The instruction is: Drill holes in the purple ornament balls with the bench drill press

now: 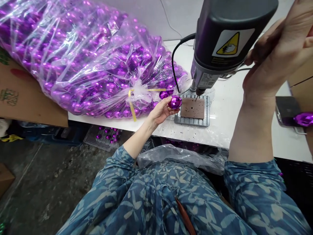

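Note:
My left hand (161, 111) pinches a shiny purple faceted ball (175, 102) between thumb and fingers, just left of the brown board (192, 108) on the drill press's base. Above that board the thin drill bit (196, 97) points down, apart from the ball. The drill press (227, 39) has a black housing with a yellow hand-warning label. My right hand (278, 52) is raised at the right side of the housing, its fingers curled. What it grips there is hidden.
A big clear bag (97, 62) of purple balls, tied with yellow strips, covers the table's left side. Dark crumbs dot the white table (217, 130). A cardboard box (31, 94) stands left. A dark phone-like object (285, 109) lies right. Clear plastic (181, 156) hangs below the table edge.

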Motion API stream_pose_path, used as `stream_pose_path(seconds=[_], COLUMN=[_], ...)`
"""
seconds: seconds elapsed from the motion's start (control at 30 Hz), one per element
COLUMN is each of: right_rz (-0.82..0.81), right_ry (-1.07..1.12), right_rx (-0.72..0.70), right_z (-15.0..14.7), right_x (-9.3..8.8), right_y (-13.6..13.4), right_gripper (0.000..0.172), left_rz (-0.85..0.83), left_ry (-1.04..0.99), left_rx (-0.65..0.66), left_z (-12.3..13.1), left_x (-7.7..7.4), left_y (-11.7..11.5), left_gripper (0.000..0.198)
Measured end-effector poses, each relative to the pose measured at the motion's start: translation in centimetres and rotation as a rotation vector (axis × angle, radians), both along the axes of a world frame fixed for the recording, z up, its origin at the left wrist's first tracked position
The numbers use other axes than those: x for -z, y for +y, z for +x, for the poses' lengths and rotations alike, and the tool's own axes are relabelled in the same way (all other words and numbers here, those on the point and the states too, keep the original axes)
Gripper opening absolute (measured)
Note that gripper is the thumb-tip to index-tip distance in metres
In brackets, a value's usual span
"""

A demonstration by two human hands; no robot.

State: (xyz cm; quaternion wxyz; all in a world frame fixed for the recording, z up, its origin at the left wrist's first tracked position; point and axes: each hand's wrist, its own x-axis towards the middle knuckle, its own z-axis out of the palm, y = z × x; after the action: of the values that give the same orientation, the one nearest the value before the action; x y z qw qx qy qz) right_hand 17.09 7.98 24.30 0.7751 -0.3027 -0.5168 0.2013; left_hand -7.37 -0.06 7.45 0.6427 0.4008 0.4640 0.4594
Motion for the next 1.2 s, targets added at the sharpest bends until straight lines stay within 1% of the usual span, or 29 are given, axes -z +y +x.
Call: stream_pose_path(seconds=[0.07,0.1,0.2,0.27,0.37,0.47,0.6,0.83,0.97,1.1,1.2], right_rz=[0.137,0.169,0.153,0.127,0.104,0.123,0.109,0.09,0.1,0.126,0.123], right_ry=[0.054,0.067,0.055,0.024,0.001,-0.012,-0.057,-0.051,0.006,-0.047,-0.052], right_rx=[-0.007,-0.021,-0.036,-0.016,0.014,0.026,0.024,0.014,-0.053,-0.034,-0.021], right_z=[-0.2,-0.3,-0.2,-0.2,-0.2,-0.2,-0.2,-0.2,-0.2,0.0,0.1], right_x=[0.1,0.2,0.2,0.1,0.0,0.0,0.1,-0.2,-0.2,0.0,0.1], right_y=[0.3,0.4,0.4,0.2,-0.1,-0.3,-0.5,-0.8,-0.9,-0.7,-0.5], right_gripper=[0.063,0.065,0.07,0.074,0.079,0.078,0.074,0.075,0.073,0.071,0.069], left_rz=[-0.019,-0.015,0.04,0.094,0.183,0.275,0.341,0.395,0.462,0.53,0.616], left_ry=[-0.032,-0.037,0.003,0.044,0.103,0.17,0.219,0.323,0.406,0.531,0.583], left_rx=[0.027,0.025,-0.002,-0.018,-0.041,-0.031,0.01,0.086,0.106,0.128,0.17], left_z=[1.0,1.5,3.0,3.6,4.2,4.6,5.1,5.6,6.0,6.2,6.2], left_x=[0.4,0.7,2.0,3.2,5.0,5.9,5.9,5.2,5.4,5.6,5.6], left_y=[-0.6,-0.8,-0.8,-0.1,1.5,3.2,4.4,5.0,5.1,4.9,4.5], left_gripper=[0.052,0.052,0.057,0.059,0.056,0.058,0.059,0.06,0.058,0.065,0.065])
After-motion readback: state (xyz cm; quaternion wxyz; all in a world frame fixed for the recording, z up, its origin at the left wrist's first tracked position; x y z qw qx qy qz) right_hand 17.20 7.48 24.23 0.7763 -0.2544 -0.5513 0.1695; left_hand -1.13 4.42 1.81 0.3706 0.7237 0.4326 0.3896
